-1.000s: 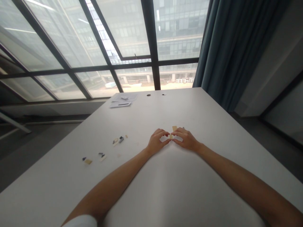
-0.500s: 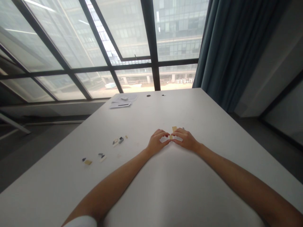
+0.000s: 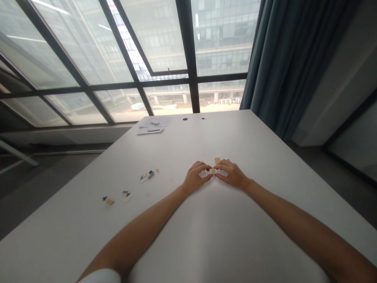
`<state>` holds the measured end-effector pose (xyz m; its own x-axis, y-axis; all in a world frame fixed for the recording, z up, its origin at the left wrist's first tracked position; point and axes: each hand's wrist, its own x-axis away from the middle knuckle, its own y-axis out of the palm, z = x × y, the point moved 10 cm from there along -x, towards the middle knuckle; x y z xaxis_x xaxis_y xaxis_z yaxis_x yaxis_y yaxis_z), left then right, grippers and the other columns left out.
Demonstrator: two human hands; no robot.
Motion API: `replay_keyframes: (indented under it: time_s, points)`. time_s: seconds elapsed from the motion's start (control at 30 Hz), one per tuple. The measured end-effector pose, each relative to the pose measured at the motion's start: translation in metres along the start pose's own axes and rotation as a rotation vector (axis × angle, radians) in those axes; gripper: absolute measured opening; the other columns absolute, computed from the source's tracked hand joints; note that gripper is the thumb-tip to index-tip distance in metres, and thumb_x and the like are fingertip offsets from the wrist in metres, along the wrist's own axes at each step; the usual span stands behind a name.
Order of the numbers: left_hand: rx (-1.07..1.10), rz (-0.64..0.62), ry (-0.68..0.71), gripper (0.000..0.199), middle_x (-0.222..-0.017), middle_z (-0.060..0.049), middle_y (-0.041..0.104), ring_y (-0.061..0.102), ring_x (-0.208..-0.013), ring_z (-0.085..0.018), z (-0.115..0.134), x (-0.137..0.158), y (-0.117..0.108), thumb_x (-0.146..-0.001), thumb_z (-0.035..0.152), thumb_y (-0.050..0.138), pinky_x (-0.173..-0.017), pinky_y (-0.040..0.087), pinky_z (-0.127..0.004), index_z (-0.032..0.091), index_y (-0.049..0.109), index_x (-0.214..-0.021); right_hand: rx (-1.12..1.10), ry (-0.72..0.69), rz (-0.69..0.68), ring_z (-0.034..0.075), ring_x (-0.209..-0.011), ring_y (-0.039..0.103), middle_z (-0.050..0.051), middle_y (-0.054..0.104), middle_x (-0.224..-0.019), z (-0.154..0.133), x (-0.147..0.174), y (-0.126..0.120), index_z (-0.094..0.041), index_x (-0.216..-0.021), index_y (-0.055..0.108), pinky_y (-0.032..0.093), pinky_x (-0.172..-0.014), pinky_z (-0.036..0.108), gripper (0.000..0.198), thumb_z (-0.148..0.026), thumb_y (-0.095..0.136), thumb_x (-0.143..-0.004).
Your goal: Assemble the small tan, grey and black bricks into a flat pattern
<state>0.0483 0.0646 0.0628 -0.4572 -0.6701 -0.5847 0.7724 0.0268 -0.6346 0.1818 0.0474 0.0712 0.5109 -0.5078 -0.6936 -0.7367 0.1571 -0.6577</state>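
Smooth tabletop [image 3: 188, 143], matt cloth curtain [image 3: 282, 63]

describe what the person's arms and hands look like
Both the left hand and the right hand are ungloved, with no watch or bracelet visible. A white sleeve shows on the left arm at the bottom edge; the right arm is bare as far as it shows.

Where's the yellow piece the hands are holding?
In the head view, the held piece is right of centre, between the left hand and right hand, with another yellow piece just beyond.
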Motion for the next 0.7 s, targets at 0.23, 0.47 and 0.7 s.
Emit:
replay_keyframes:
  time_s: [0.23,0.47,0.7]
  points:
    - [0.002,-0.005,0.001,0.018,-0.091,-0.004,0.069,0.06,-0.09,-0.018,-0.0004,-0.0004,0.0002,-0.087,0.031,0.07,-0.079,0.051,-0.032,0.022,0.07,-0.103,0.005,-0.002,-0.004,0.022,-0.095,0.064,0.009,0.068,-0.098,-0.0041,-0.0014,-0.0019,-0.022,-0.111,0.065,0.054,-0.083,0.036,0.02,-0.024,0.064,-0.091]
    - [0.009,0.003,0.015,0.019,-0.091,-0.004,0.069,0.06,-0.09,-0.018,0.0012,0.0002,-0.001,-0.087,0.032,0.071,-0.078,0.051,-0.032,0.022,0.07,-0.103,-0.015,-0.005,0.021,0.021,-0.095,0.064,0.008,0.067,-0.096,-0.0025,-0.0013,-0.0031,-0.021,-0.108,0.065,0.054,-0.083,0.035,0.018,-0.027,0.066,-0.091]
    - [0.016,-0.009,0.018,0.019,-0.091,-0.005,0.069,0.061,-0.09,-0.019,0.0036,-0.0004,-0.0006,-0.089,0.035,0.069,-0.077,0.051,-0.033,0.023,0.07,-0.103,-0.043,0.001,0.027,0.021,-0.093,0.064,0.007,0.067,-0.095,-0.0016,-0.0007,-0.0034,-0.023,-0.107,0.065,0.055,-0.082,0.035,0.016,-0.026,0.065,-0.091]
